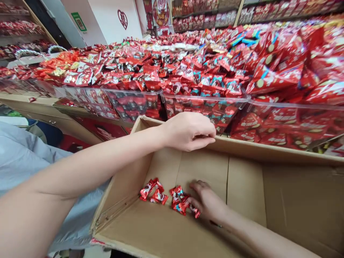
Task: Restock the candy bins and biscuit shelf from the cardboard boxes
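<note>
head view: a large open cardboard box [242,229] sits near, tilted toward the wearer, its far wall pressed against a row of clear plastic bins [204,102] heaped with red wrapped candies [188,71]. left hand [189,130] reaches across from the left and rests on the far rim of the box, fingers curled narrow with thumb and fingertips pinched together at the edge; whether anything is between them cannot be told, likely it steadies the box against the bins. right hand [208,202] is down on the box floor, palm down, fingers spread over a small cluster of red candies [181,202], touching the nearest pieces, not clearly closed on any. a second small clump of candies [153,191] lies just to the left of that cluster, apart from the hand. the rest of the box floor shows only bare cardboard, so the loose pieces sit gathered near the left far corner. far behind, more shelves [255,12] carry red packets; a white panel with a red heart mark [123,18] stands far left. a grey sleeve [24,157] shows near left.
</note>
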A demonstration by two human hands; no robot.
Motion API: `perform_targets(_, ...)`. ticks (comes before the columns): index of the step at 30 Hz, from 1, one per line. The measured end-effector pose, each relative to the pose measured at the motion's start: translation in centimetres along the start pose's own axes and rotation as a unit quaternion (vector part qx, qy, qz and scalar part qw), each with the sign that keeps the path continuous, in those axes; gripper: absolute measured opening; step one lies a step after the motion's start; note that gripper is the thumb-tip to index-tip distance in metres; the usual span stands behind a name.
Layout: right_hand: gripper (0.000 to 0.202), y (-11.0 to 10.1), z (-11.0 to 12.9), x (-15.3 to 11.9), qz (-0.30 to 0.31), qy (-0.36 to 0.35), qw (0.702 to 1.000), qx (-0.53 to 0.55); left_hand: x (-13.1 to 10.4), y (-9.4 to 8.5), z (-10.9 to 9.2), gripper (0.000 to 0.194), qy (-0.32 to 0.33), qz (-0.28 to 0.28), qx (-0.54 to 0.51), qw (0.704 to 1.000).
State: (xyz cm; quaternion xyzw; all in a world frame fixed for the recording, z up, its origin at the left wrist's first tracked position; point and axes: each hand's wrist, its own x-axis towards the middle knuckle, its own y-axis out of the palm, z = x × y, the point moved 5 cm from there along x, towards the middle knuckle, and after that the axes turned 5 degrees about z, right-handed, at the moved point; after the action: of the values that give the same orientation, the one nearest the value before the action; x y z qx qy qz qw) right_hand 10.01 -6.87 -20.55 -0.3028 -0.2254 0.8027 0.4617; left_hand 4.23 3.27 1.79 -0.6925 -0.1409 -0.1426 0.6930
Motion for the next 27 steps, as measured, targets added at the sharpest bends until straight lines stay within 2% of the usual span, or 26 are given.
perform_targets(3,0.043,0.9,1.7,1.4,-0.015,-0.005,1.000,-0.008,-0.1,0.0,0.8,0.012,-0.035,-0.008,-0.050,0.998)
perform_targets(8,0.015,2.0,3.7,4.3,-0.009,-0.029,0.999,-0.033,-0.7,-0.2,0.9,0.012,-0.041,-0.008,-0.030,0.999)
perform_targets(11,0.008,0.5,4.5,4.8,-0.001,-0.045,0.998,-0.036,-1.2,-1.9,1.2,0.013,-0.033,-0.080,0.011,0.996)
perform_targets(13,0.010,-2.3,5.4,3.9,-0.001,-0.058,0.998,-0.036,-1.7,-4.0,2.2,0.016,-0.069,-0.160,0.055,0.983)
perform_targets(15,0.009,-6.6,7.1,2.3,-0.032,-0.081,0.996,-0.027,-2.4,-6.0,3.7,0.021,-0.138,-0.223,0.100,0.960)
perform_targets(16,0.009,-9.3,8.2,1.4,-0.063,-0.096,0.993,-0.013,-2.6,-6.7,4.6,0.022,-0.173,-0.233,0.117,0.950)
perform_targets(17,0.014,-12.5,9.5,0.5,-0.134,-0.126,0.983,0.013,-2.8,-7.1,5.3,0.022,-0.204,-0.231,0.128,0.943)
perform_targets(19,0.015,-18.5,11.8,-1.0,-0.289,-0.155,0.943,0.055,-2.9,-7.3,6.6,0.021,-0.243,-0.208,0.134,0.938)
perform_targets(21,0.020,-22.7,13.5,-1.2,-0.377,-0.157,0.910,0.070,-2.9,-7.0,7.2,0.018,-0.252,-0.193,0.127,0.940)
perform_targets(22,0.022,-24.0,14.2,-0.7,-0.397,-0.160,0.901,0.066,-2.9,-6.8,7.4,0.017,-0.253,-0.193,0.124,0.940)
perform_targets(24,0.020,-25.4,15.3,0.9,-0.403,-0.173,0.898,0.036,-3.0,-6.5,7.4,0.015,-0.253,-0.201,0.120,0.939)
perform_targets(27,0.015,-25.5,16.6,3.2,-0.397,-0.182,0.898,-0.056,-3.2,-6.2,7.4,0.015,-0.260,-0.211,0.123,0.934)
